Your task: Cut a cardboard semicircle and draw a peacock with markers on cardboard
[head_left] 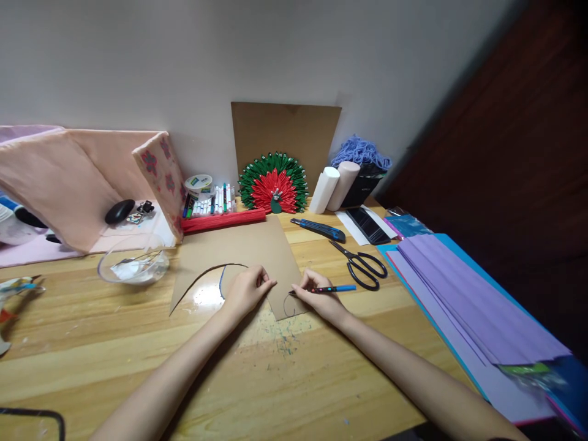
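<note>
Our right fingers (305, 285) pinch the pen (342, 288), but should our left hand (248, 289), its hold unclear, let the cardboard (257, 245) slip toward the worktop (220, 392)'s far edge, the curve (284, 304) may skew.

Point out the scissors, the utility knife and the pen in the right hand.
Scissors (353, 255), head view: near the pivot.
Utility knife (320, 228), head view: on the handle.
Pen (331, 289), head view: on the barrel.

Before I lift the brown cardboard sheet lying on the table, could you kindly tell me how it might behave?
The cardboard sheet is probably fairly stiff, as it lies flat with crisp edges. It looks thin, so likely light for its size. Its pointed left corner may bend more easily, since the curved cutout narrows it.
</note>
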`<state>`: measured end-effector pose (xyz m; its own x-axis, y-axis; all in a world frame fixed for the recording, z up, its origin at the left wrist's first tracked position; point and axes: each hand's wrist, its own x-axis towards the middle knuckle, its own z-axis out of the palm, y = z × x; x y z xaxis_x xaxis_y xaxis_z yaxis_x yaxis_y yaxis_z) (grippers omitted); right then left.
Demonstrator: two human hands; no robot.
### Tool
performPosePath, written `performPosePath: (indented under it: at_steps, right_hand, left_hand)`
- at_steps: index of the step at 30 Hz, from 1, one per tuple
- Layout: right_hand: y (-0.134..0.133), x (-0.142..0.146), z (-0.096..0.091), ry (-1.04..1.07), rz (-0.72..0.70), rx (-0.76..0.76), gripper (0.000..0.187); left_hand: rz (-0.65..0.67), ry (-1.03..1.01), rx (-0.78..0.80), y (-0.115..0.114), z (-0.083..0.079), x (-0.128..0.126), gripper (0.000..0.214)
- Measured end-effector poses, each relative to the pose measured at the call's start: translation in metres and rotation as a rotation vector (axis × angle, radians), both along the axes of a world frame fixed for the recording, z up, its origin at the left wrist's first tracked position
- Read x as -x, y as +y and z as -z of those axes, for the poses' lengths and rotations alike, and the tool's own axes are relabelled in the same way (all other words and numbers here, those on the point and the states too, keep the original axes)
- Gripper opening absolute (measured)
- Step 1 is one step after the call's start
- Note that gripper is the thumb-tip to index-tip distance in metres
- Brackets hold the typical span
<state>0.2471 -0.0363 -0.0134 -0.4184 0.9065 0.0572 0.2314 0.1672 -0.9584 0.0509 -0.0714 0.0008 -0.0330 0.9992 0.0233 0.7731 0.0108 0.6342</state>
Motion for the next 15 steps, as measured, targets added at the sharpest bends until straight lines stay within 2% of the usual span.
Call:
performPosePath:
  at_steps: [4, 7, 15]
  right_hand:
    - [-0.0013, -0.0003, -0.0013, -0.021, 0.014, -0.033, 0.030]
    - [-0.0036, -0.0001, -0.0025, -0.051, -0.035, -0.061, 0.030]
    - [-0.0045, 0.0003, -0.0019, -0.083, -0.116, -0.020, 0.029]
  left_hand:
    - [0.007, 0.009, -0.001, 0.0006, 0.0015, 0.0003, 0.023]
    - [0.011, 0.004, -0.004, 0.0002, 0.0018, 0.0001, 0.024]
    - [0.006, -0.001, 0.000, 0.0001, 0.0013, -0.0002, 0.022]
